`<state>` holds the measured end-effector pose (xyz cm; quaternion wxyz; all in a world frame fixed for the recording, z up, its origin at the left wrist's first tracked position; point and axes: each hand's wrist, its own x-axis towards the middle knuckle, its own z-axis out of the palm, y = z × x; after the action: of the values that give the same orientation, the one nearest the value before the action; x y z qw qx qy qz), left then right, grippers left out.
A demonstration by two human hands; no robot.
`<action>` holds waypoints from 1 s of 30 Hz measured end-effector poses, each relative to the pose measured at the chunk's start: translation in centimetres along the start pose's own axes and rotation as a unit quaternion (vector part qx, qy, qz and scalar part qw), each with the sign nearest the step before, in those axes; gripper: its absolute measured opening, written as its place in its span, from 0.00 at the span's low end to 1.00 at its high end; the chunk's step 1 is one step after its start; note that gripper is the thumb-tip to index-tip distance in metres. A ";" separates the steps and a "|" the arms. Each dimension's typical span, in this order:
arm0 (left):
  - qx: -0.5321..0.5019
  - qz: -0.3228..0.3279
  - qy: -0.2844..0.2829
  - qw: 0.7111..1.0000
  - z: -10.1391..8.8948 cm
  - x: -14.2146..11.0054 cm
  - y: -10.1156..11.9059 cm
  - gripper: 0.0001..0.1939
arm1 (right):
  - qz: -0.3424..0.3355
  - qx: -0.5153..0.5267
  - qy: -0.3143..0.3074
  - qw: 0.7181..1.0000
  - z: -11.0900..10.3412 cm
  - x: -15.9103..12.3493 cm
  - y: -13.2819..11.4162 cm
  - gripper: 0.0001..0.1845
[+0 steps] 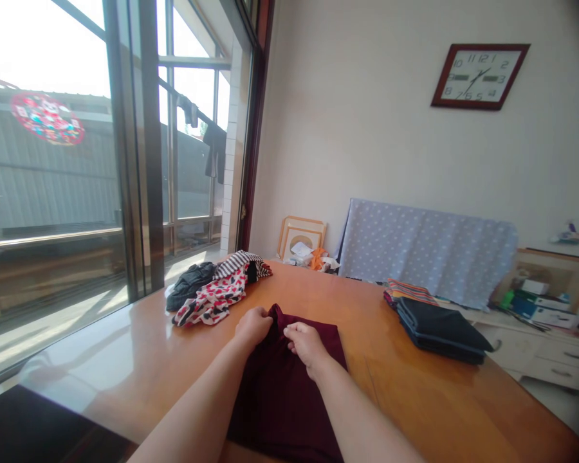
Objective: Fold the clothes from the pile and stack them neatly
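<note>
A dark maroon garment lies spread on the wooden table in front of me. My left hand is closed on its far edge, pinching a raised fold of the cloth. My right hand grips the same far edge just to the right, fingers curled into the fabric. Both forearms reach over the garment.
An unfolded heap of clothes, black, striped and red-patterned, lies at the table's far left by the window. A folded stack of dark and striped garments sits at the right. Behind are a polka-dot covered object, picture frames and a low cabinet.
</note>
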<state>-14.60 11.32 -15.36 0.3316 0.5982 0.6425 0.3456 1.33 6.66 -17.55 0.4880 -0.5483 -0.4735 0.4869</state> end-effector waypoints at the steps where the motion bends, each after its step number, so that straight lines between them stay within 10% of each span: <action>1: -0.018 0.008 -0.007 1.000 0.1 0.0 0.2 0.05 | 0.002 0.000 -0.001 1.000 0.0 -0.1 -0.1 0.09; 12: -0.236 0.035 -0.170 0.956 1.9 -3.2 2.9 0.17 | -0.033 0.009 0.017 0.999 0.4 -0.2 -0.1 0.21; 17: -0.310 0.003 -0.144 0.940 0.3 -4.0 2.5 0.19 | 0.004 0.088 0.014 0.996 -0.4 0.4 0.3 0.14; 23: -0.136 -0.005 -0.180 0.974 -1.3 -6.8 2.2 0.31 | 0.045 0.167 0.015 0.985 -3.0 -0.1 -0.4 0.13; 30: 0.074 0.150 -0.195 0.966 -0.3 -11.7 4.0 0.28 | 0.074 0.224 0.087 0.968 -8.9 -0.9 -0.8 0.13</action>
<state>-11.90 -0.23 -11.73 0.3495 0.7664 0.4924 0.2192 10.07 5.18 -16.25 0.6004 -0.4983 -0.2664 0.5659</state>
